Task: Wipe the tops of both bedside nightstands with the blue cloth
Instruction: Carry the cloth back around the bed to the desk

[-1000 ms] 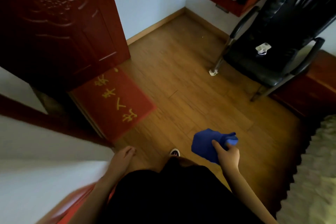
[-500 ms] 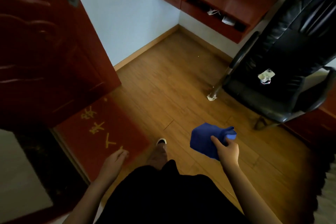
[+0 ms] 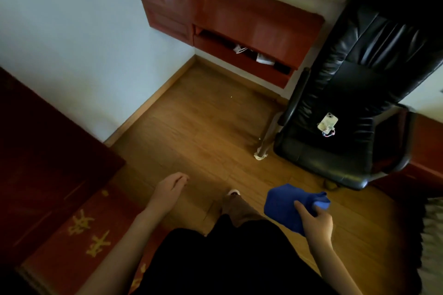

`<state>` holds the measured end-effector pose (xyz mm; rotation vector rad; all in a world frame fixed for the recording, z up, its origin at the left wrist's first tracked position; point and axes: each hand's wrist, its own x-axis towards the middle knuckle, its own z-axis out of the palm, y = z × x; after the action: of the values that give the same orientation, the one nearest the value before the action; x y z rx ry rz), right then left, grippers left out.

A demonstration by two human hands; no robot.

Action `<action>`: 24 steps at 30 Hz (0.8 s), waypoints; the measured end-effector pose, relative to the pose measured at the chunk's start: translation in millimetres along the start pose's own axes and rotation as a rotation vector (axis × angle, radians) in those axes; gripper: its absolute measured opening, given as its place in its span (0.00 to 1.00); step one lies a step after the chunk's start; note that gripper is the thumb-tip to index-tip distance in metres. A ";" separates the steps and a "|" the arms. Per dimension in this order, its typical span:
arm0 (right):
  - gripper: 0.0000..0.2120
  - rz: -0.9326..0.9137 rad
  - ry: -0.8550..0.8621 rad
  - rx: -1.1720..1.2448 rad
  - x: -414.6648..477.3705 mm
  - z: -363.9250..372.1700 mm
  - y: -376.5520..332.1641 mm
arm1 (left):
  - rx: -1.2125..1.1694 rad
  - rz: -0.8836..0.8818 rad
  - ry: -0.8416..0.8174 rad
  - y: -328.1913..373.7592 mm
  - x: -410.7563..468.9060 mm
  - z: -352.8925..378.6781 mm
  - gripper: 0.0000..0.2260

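My right hand [image 3: 317,221] grips a crumpled blue cloth [image 3: 285,206] at waist height above the wooden floor, low and right of centre. My left hand [image 3: 169,193] hangs free over the floor with loosely curled fingers and holds nothing. A reddish-brown piece of low furniture [image 3: 426,143] shows at the right edge behind the chair; I cannot tell if it is a nightstand. A strip of bedding [image 3: 434,235] shows at the far right edge.
A black leather armchair [image 3: 354,112] stands at the right with a phone [image 3: 328,123] on its seat. A red wall-mounted desk [image 3: 239,19] with bottles and a white device on it sits ahead. A dark red door [image 3: 36,155] and a red doormat [image 3: 96,242] lie at the left.
The view has swung up and to the right, away from the door and doormat and toward the desk and chair. My left hand has risen forward. The right hand keeps holding the cloth.
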<state>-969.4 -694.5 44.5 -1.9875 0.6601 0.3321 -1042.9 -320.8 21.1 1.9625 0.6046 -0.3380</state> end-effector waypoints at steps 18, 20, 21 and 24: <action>0.08 -0.107 -0.126 0.068 262.4 106.6 -270.5 | 0.009 -0.205 0.159 86.5 249.7 -37.9 0.12; 0.09 -0.097 -0.119 0.075 281.8 114.9 -288.0 | 0.007 -0.204 0.151 102.6 281.8 -44.8 0.12; 0.10 -0.094 -0.110 0.066 292.3 119.0 -295.3 | 0.005 -0.198 0.142 110.6 299.3 -48.0 0.11; 0.12 -0.106 -0.063 0.038 324.3 129.7 -318.7 | 0.029 -0.153 0.093 138.9 360.2 -57.1 0.10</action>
<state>-515.4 -562.5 54.1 -1.9597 0.5152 0.3146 -667.3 -224.3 -22.1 1.9727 0.8162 -0.3525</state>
